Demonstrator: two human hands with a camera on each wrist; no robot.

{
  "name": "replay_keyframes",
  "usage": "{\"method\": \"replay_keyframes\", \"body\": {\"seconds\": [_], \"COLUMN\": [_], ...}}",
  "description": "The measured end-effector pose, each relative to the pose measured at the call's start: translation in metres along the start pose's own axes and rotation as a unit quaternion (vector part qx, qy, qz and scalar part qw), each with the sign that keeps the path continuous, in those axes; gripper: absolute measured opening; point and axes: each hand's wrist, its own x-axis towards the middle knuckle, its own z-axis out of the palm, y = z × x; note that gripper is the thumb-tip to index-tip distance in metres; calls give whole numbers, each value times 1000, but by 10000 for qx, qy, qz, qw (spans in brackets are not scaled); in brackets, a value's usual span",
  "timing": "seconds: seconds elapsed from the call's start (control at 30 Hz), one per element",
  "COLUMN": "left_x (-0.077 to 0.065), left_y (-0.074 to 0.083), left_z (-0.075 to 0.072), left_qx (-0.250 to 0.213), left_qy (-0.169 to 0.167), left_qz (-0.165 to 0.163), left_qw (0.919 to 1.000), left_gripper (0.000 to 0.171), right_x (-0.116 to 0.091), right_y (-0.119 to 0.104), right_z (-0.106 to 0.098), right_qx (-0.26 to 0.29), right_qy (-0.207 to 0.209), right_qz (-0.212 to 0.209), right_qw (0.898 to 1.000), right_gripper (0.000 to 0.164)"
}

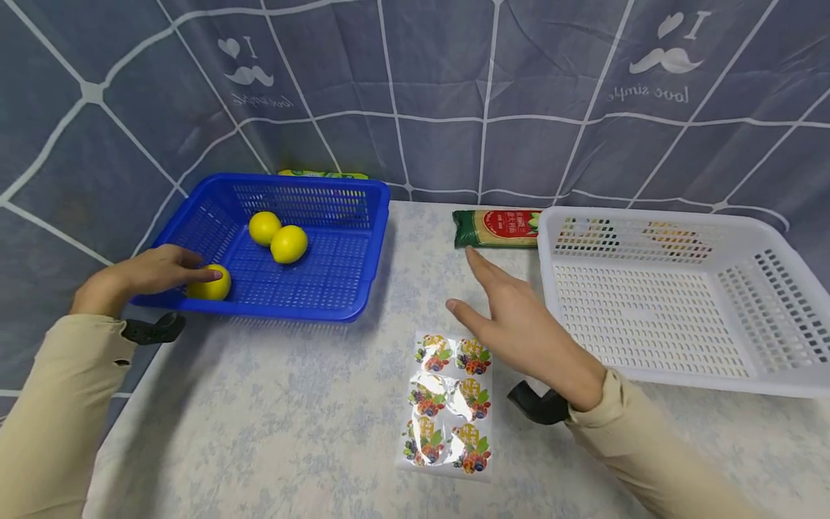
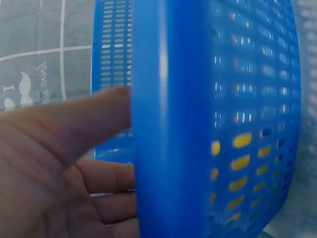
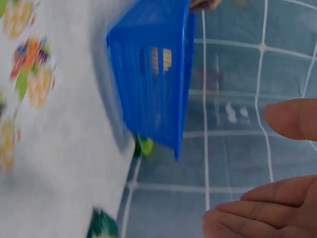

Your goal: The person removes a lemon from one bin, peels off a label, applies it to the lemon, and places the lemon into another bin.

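Observation:
My left hand (image 1: 158, 270) reaches over the near left rim of a blue plastic basket (image 1: 333, 314). Its thumb overlaps a lemon (image 1: 210, 287) in the near left corner in the head view. In the left wrist view thumb and fingers are spread apart, with the fingertips hidden behind the basket's rim (image 2: 171, 119). Two more lemons (image 1: 289, 244) lie together in the basket. My right hand (image 1: 519, 324) hovers over the table, thumb and fingers apart, holding nothing. Beyond its fingertips is a green and red pasta packet (image 1: 499, 228); below it lies a sheet of fruit stickers (image 1: 447, 404).
To the right stands a white perforated basket (image 1: 648, 317), with colourful packaging showing through its back wall. A yellow-green packet (image 1: 324, 174) lies behind the blue basket. A grey checked curtain (image 1: 441, 86) hangs behind the pale patterned table (image 1: 292, 411).

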Motion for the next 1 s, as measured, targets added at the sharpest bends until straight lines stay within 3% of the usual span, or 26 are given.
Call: {"method": "replay_keyframes", "body": {"seconds": [0.23, 0.43, 0.6, 0.83, 1.0], "left_x": [7, 12, 18, 30, 36], "left_y": [3, 7, 8, -6, -15], "left_z": [-8, -12, -15, -18, -21], "left_qx": [-186, -209, -95, -227, -399], "left_qy": [-322, -597, -769, -1560, -1964], "left_qz": [160, 40, -32, 279, 148], "left_qw": [9992, 9980, 9970, 9871, 9796], "left_gripper": [54, 59, 56, 51, 63], "right_x": [32, 56, 74, 88, 94], "right_y": [-14, -22, -29, -33, -32], "right_z": [31, 54, 69, 89, 96], "right_qx": [666, 1404, 1750, 1811, 2062], "right_qy": [-468, -844, -898, -907, -876], "right_qz": [24, 187, 288, 439, 482], "right_qw": [9967, 9863, 9800, 9783, 9734], "right_gripper": [77, 80, 83, 85, 87]}}
